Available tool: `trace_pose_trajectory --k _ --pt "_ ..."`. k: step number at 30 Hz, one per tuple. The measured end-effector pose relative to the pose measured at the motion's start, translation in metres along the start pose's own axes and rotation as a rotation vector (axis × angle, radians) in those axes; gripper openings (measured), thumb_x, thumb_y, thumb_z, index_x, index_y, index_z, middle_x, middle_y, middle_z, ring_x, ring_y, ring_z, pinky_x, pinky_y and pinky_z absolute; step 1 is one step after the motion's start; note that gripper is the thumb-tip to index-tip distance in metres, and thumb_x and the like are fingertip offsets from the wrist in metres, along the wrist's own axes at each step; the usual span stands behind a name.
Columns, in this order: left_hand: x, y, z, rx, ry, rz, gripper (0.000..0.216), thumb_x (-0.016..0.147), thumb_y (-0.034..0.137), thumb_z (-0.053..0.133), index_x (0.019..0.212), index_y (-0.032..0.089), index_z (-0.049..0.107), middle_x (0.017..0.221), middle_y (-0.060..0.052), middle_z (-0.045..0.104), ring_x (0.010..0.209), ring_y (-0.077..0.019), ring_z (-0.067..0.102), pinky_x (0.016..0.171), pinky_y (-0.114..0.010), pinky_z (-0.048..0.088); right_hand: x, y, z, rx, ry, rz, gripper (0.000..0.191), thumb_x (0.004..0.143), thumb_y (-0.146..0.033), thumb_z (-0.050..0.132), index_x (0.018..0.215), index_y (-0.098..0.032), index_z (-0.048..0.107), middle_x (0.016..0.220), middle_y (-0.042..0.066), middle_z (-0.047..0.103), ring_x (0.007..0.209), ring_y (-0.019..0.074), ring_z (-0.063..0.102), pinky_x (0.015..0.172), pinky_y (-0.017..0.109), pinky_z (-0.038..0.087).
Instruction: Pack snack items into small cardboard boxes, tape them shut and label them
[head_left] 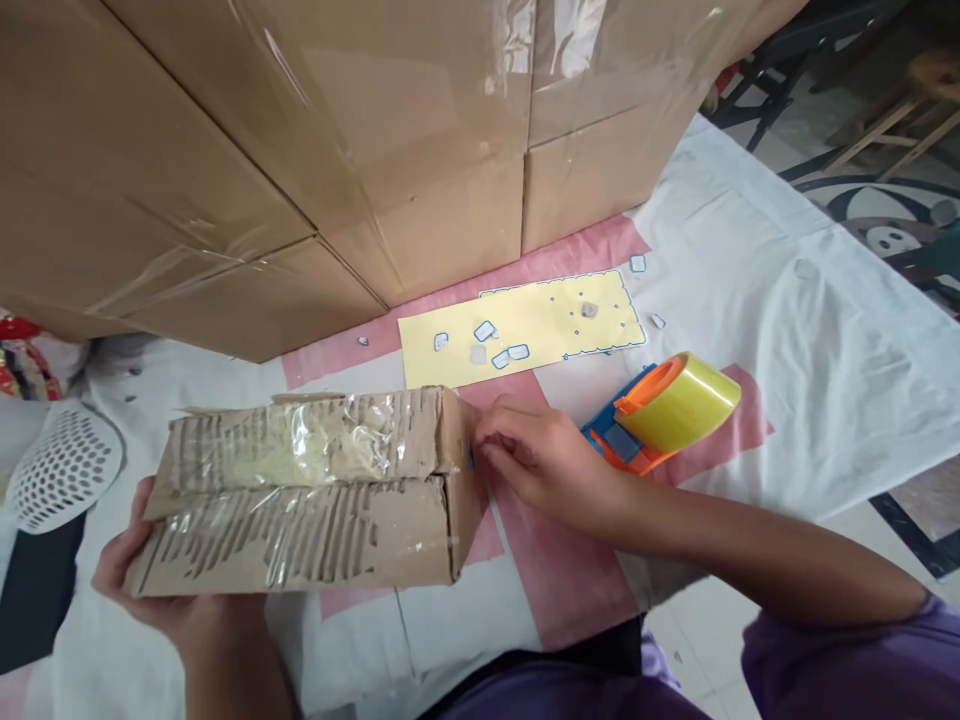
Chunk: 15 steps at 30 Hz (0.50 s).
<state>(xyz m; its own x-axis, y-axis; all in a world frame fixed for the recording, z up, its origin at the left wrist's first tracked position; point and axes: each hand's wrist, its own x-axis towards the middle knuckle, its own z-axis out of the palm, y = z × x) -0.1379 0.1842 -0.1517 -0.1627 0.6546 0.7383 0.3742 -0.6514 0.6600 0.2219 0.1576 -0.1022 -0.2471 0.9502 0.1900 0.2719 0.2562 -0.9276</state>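
A small cardboard box (409, 535), with torn, ribbed patches and shiny clear tape on its upper face, is tilted toward me. My left hand (161, 590) grips its left end, thumb at the side and the other fingers partly hidden beneath. At the box's right end, my right hand (551, 465) is closed in a pinch close to the side face. Whatever those fingertips may hold is too small or hidden to make out. Just beyond my right wrist lies a blue and orange tape dispenser (626, 435) carrying a wide yellowish tape roll (694, 400).
Large taped cardboard boxes (442, 140) stand along the back. Before them lies a yellow paper strip (442, 365) with several small scraps on it. A white and pink cloth (577, 560) covers the table. At far left is a white perforated object (67, 470).
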Motion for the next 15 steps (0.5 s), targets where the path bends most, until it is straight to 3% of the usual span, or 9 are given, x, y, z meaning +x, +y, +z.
trace_pose_trajectory --k 5,11,13,15 --pt "-0.0019 -0.0020 -0.0037 0.050 0.054 -0.079 0.052 0.055 0.029 0.082 0.093 0.026 0.046 0.139 -0.004 0.061 0.133 -0.0304 0.054 0.115 -0.064 0.032 0.0015 0.0006 0.0015 -0.017 0.001 -0.002 0.019 0.090 0.000 0.053 0.086 -0.018 0.059 0.087 0.001 0.061 0.080 0.0125 0.059 0.071 0.024 0.047" --pt "-0.0013 -0.0018 -0.0027 0.137 0.104 -0.149 0.057 0.053 0.036 0.083 0.084 0.026 0.036 0.133 0.000 0.063 0.129 -0.0302 0.056 0.111 -0.062 0.038 0.0024 0.0017 0.0015 0.016 -0.013 0.007 0.018 0.091 -0.002 0.052 0.087 -0.019 0.058 0.089 0.001 0.062 0.082 0.0134 0.060 0.072 0.026 0.048" --pt "-0.0011 0.0011 -0.0016 0.129 0.125 -0.145 0.053 0.058 0.036 0.080 0.083 0.026 0.034 0.130 0.001 0.064 0.128 -0.0302 0.056 0.111 -0.064 0.037 0.0023 0.0022 0.0009 0.019 -0.020 -0.006 0.017 0.092 -0.004 0.052 0.087 -0.020 0.058 0.090 0.002 0.062 0.083 0.0141 0.060 0.073 0.027 0.049" --pt "-0.0014 0.0051 -0.0011 0.162 0.062 -0.204 0.053 0.061 0.041 0.078 0.088 0.028 0.035 0.137 0.001 0.057 0.136 -0.0316 0.048 0.113 -0.067 0.030 0.0020 0.0027 0.0006 0.017 -0.027 -0.019 0.017 0.093 -0.005 0.051 0.088 -0.020 0.058 0.091 0.003 0.063 0.083 0.0145 0.060 0.073 0.028 0.050"
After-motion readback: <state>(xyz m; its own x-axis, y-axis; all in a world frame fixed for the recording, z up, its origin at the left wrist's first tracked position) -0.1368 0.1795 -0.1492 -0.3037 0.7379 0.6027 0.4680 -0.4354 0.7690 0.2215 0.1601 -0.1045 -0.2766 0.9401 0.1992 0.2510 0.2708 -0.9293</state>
